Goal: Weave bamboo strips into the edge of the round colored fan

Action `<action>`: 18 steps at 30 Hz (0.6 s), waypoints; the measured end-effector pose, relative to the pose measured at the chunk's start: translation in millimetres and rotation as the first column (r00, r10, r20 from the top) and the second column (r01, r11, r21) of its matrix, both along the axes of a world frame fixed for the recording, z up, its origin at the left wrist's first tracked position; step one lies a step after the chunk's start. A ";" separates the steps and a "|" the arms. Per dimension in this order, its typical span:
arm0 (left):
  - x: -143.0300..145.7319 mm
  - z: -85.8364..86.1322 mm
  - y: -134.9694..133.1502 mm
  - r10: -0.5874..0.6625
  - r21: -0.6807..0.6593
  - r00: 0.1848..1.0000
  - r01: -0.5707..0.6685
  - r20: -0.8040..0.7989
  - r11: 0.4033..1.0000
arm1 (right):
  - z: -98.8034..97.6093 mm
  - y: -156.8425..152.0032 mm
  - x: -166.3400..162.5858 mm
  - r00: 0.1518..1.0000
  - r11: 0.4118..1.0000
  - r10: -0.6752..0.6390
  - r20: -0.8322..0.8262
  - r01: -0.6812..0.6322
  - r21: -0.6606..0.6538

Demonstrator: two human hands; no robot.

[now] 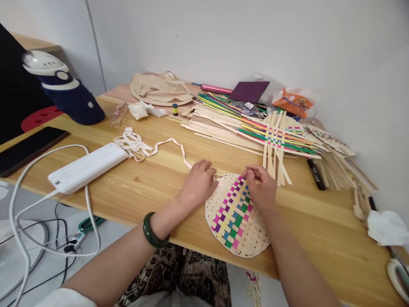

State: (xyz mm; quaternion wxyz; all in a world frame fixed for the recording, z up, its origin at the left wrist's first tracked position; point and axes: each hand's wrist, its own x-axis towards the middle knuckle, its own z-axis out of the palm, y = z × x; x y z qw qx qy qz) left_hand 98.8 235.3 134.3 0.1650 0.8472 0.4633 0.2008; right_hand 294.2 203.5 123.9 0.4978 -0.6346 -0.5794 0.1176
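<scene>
A round woven piece of pale flat strips lies at the table's front edge, with pink, purple, yellow, blue and green strips across its middle and a white band round its rim. My left hand is curled over its upper left rim, thumb against the weave. From under that hand a white ribbon runs back to a loose heap. At the upper right rim, my right hand has its thumb and fingertips pinched together; anything between them is too small to make out.
Behind lie loose strips and a partly woven strip grid. A black marker is at right, scissors at the near right corner. Leftward are a white power strip, a phone and a blue bottle; a thread spool stands farther back.
</scene>
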 end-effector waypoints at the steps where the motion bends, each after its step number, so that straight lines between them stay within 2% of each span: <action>1: -0.9 -4.6 2.1 -0.008 -0.013 0.999 0.009 0.052 1.000 | 0.5 0.0 -0.6 1.000 1.000 -0.006 -0.004 0.006 -0.009; 5: -7.6 -14.2 5.4 -0.055 -0.041 0.979 0.064 0.196 0.997 | -0.2 1.5 -2.0 0.999 1.000 -0.020 -0.041 0.019 -0.018; 10: -10.4 -14.8 10.5 -0.050 -0.096 0.955 0.082 0.294 0.992 | -4.0 6.3 -1.6 0.994 0.999 -0.035 -0.101 0.033 -0.026; 13: -11.1 -11.7 12.8 -0.018 -0.197 0.874 0.130 0.486 0.972 | -5.6 9.2 -2.2 0.992 0.999 -0.029 -0.121 0.025 -0.030; 15: -11.7 -7.9 11.8 0.054 -0.343 0.781 0.210 0.622 0.916 | -5.9 10.4 -2.9 0.992 0.999 -0.031 -0.124 0.029 -0.022; 18: -12.3 -2.5 7.0 0.099 -0.510 0.750 0.340 0.654 0.790 | -4.5 10.8 -2.7 0.992 0.999 -0.031 -0.122 0.030 -0.011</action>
